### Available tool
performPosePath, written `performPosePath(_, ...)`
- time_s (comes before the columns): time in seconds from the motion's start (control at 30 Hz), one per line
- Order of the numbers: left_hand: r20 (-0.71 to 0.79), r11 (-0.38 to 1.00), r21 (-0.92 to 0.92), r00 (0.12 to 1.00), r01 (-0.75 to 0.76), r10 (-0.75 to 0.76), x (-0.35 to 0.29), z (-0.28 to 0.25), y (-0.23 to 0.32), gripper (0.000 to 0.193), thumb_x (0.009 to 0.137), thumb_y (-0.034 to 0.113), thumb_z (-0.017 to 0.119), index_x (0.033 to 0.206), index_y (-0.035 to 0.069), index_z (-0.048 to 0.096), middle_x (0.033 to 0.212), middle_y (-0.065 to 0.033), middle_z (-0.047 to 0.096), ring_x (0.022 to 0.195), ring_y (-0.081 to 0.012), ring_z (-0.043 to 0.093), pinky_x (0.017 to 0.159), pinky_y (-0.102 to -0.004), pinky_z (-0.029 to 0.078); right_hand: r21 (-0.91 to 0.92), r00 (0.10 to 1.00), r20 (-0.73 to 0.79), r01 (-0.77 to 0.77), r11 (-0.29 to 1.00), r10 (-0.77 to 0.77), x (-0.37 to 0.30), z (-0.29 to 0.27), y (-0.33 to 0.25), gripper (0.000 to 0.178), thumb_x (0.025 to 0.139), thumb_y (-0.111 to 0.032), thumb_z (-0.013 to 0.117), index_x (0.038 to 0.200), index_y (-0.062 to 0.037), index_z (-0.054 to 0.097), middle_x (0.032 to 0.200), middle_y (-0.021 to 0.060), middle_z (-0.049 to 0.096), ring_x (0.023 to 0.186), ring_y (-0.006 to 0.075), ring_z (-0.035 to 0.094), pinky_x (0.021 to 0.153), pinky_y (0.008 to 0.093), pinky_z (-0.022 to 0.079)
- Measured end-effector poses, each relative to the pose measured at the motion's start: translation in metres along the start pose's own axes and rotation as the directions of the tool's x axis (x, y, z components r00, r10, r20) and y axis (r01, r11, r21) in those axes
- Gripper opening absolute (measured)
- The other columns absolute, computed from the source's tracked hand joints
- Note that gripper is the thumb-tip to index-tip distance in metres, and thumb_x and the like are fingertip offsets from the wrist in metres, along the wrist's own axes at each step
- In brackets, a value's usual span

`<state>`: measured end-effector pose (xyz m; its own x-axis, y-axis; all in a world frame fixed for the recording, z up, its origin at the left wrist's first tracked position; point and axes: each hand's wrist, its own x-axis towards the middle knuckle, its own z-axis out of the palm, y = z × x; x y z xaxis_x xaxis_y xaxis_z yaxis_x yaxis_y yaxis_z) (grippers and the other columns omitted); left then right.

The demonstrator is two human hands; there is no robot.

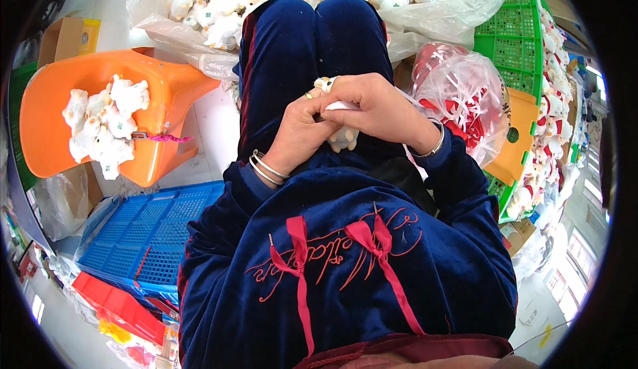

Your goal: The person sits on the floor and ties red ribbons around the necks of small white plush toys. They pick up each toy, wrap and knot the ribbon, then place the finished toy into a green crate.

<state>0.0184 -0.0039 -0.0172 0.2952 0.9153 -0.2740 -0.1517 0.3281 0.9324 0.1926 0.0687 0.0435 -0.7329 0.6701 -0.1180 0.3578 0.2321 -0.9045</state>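
Observation:
Over my lap, both hands are closed around a small white plush toy (343, 140). Its head, with tan patches, shows above my fingers and its lower body hangs below them. My left hand (296, 131) grips the toy from the left side, fingertips at its middle. From the right, my right hand (380, 106) bends over the toy, its fingers pinching a white strip (343, 106) at the toy's neck. My fingers hide most of the toy's middle and the rest of the strip.
An orange stool (46, 120) on the left bears several white plush toys (106, 126). Beyond my knees lies a big clear plastic sheet (458, 16) full of plush toys. At right are a bag of red-and-white strips (458, 96) and a green crate (508, 43); blue crates (149, 236) stand lower left.

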Motion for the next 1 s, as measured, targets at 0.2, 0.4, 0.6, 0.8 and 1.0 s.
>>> performPosePath(0.2, -0.061, 0.997, 0.057, 0.997, 0.058, -0.055, 0.003, 0.006, 0.007, 0.017, 0.093, 0.011, 0.071, 0.107, 0.001, 0.074, 0.096, -0.0037, 0.071, 0.084, -0.0085, 0.065, 0.074, -0.0237, 0.053, 0.42, 0.982, 0.039, -0.184, 0.888, 0.185, 0.004, -0.011, 0.003, 0.021, 0.097, -0.013, 0.066, 0.111, 0.002, 0.071, 0.097, 0.0062, 0.073, 0.088, 0.0116, 0.069, 0.077, 0.028, 0.054)
performPosePath(0.4, -0.119, 0.996, 0.086, 0.993, 0.005, 0.005, 0.004, 0.009, -0.007, 0.015, 0.089, 0.013, 0.071, 0.095, -0.001, 0.073, 0.08, -0.0026, 0.065, 0.07, -0.007, 0.058, 0.064, -0.0248, 0.047, 0.097, 0.948, -0.258, -0.165, 0.981, 0.185, -0.007, -0.037, 0.014, 0.021, 0.099, -0.014, 0.066, 0.114, -0.0007, 0.069, 0.099, 0.0057, 0.07, 0.084, 0.0116, 0.066, 0.071, 0.027, 0.052)
performPosePath(0.6, -0.079, 0.996, 0.062, 0.995, -0.058, 0.063, 0.007, 0.006, -0.005, 0.016, 0.09, 0.013, 0.071, 0.099, -0.001, 0.074, 0.08, -0.0011, 0.066, 0.07, -0.0054, 0.056, 0.064, -0.023, 0.046, -0.11, 0.993, 0.004, -0.113, 0.987, 0.114, -0.021, -0.02, 0.003, 0.021, 0.089, -0.006, 0.075, 0.108, -0.0019, 0.068, 0.084, 0.0032, 0.059, 0.074, 0.0111, 0.057, 0.066, 0.025, 0.046)
performPosePath(0.8, -0.12, 0.997, 0.057, 0.991, -0.054, 0.061, 0.003, 0.009, -0.003, 0.017, 0.092, 0.013, 0.072, 0.102, 0.0, 0.074, 0.082, -0.0011, 0.067, 0.07, -0.0049, 0.057, 0.063, -0.023, 0.047, 0.077, 0.966, -0.062, -0.246, 0.966, 0.251, -0.021, -0.018, 0.005, 0.01, 0.095, -0.006, 0.07, 0.095, 0.0006, 0.062, 0.083, 0.0015, 0.064, 0.072, 0.0064, 0.058, 0.064, 0.0252, 0.048)
performPosePath(1.0, -0.119, 0.961, 0.194, 0.968, -0.197, 0.222, 0.003, 0.015, 0.0, 0.011, 0.093, 0.007, 0.071, 0.102, 0.001, 0.074, 0.085, -0.0028, 0.066, 0.069, -0.0074, 0.059, 0.064, -0.0235, 0.048, 0.234, 0.909, -0.125, -0.362, 0.902, 0.398, -0.024, -0.017, 0.02, 0.008, 0.098, -0.004, 0.064, 0.099, 0.0008, 0.058, 0.087, 0.0025, 0.066, 0.08, 0.0055, 0.063, 0.07, 0.0222, 0.053)
